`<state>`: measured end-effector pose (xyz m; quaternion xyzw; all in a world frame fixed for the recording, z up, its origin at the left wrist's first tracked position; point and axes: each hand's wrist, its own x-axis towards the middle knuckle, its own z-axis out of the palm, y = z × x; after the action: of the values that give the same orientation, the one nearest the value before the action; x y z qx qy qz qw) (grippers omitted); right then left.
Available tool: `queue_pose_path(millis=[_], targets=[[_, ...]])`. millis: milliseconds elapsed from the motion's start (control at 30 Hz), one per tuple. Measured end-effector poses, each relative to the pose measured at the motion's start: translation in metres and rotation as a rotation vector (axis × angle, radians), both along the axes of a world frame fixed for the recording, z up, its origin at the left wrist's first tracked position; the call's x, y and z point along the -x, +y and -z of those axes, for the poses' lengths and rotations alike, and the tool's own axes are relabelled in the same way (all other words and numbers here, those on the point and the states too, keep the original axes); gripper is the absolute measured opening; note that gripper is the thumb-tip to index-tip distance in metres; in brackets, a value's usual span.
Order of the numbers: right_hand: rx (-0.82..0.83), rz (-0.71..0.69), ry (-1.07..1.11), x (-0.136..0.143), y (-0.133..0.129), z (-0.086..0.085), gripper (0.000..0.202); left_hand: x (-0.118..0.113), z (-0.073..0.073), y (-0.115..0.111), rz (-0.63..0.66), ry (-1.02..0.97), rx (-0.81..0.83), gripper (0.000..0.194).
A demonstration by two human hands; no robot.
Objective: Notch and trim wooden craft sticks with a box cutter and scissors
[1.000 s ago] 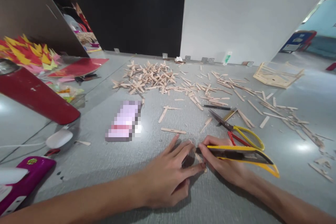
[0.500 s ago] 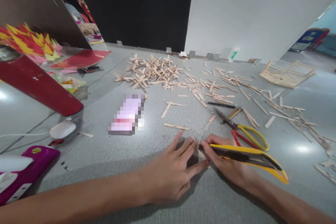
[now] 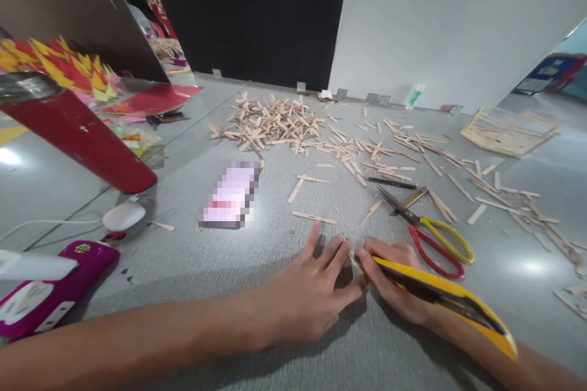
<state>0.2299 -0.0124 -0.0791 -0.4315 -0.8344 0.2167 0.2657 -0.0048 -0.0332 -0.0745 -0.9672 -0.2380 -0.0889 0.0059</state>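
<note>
My right hand [image 3: 398, 281] is wrapped round a yellow utility knife [image 3: 458, 293], its handle leaning back over my wrist. The knife's front end is at a small wooden stick [image 3: 356, 264] on the grey tabletop. My left hand [image 3: 312, 296] holds this stick down between its thumb and fingertips, the index finger stretched forward. My fingers cover both ends of the stick. Just beyond the left fingertips lies another flat stick [image 3: 314, 217]. Scissors [image 3: 419, 220] with one red and one yellow handle lie beyond my right hand.
A heap of crossed sticks [image 3: 275, 119] and scattered sticks [image 3: 394, 171] cover the back. A phone [image 3: 232, 195] lies left of centre. Farther left are a red flask [image 3: 87, 134], a white charger [image 3: 123, 215] and a purple power strip [image 3: 87, 269]. A stick frame [image 3: 504, 134] stands at right.
The view has shifted slightly, so things on the table sit a little farther right. The knife's handle has tilted lower at its back end. Both hands stay at the small stick.
</note>
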Motion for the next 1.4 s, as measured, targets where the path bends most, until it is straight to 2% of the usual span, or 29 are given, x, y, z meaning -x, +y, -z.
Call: queue_pose_path(millis=[300, 500, 1067, 1400], targets=[[0.076, 0.049, 0.016, 0.002, 0.002, -0.013, 0.044, 0.003, 0.008, 0.004, 0.031, -0.07, 0.003, 0.072], [0.134, 0.081, 0.04, 0.004, 0.003, -0.019, 0.045, 0.002, 0.007, 0.005, 0.036, -0.069, 0.018, 0.072], [0.049, 0.097, -0.013, 0.008, -0.003, -0.013, 0.043, 0.003, 0.002, 0.004, 0.042, -0.042, 0.001, 0.067], [0.052, 0.025, -0.015, 0.0, -0.002, -0.004, 0.042, 0.002, 0.001, 0.003, 0.025, -0.048, 0.03, 0.068]])
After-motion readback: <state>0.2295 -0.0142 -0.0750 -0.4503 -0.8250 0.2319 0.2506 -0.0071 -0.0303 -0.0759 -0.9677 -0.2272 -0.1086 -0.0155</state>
